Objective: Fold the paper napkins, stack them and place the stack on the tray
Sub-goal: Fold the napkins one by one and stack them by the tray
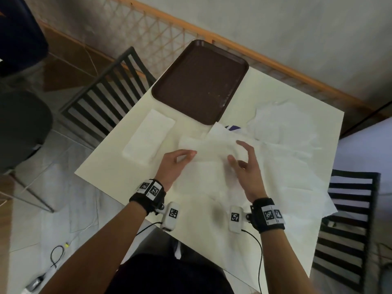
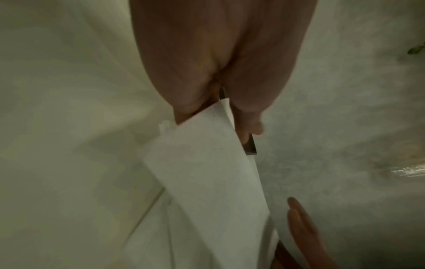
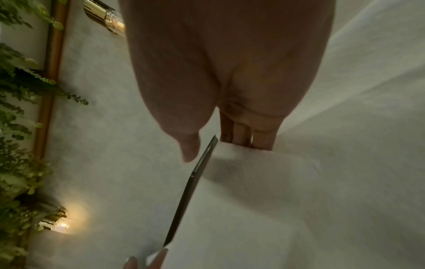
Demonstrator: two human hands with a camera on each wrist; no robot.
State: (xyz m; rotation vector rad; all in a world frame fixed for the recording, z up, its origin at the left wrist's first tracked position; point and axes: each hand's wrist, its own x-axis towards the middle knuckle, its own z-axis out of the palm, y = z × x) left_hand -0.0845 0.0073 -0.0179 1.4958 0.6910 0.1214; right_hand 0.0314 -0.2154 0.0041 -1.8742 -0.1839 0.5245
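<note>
A brown tray (image 1: 199,81) lies at the far side of the cream table (image 1: 110,166). A folded white napkin stack (image 1: 148,139) sits left of it. My left hand (image 1: 186,157) pinches the left edge of a half-folded napkin (image 1: 210,149) between thumb and fingers; the left wrist view shows that pinch (image 2: 220,102) on the napkin (image 2: 207,172). My right hand (image 1: 237,153) hovers at the napkin's right end with fingers spread. In the right wrist view its fingers (image 3: 248,138) go behind the napkin (image 3: 276,191) and the thumb stands off it.
Several unfolded napkins (image 1: 286,166) spread over the table's right half, reaching past its edge. Crumpled clear plastic (image 1: 282,122) lies behind them. Black slatted chairs stand at the left (image 1: 110,90) and right (image 1: 350,219). Cables trail on the floor.
</note>
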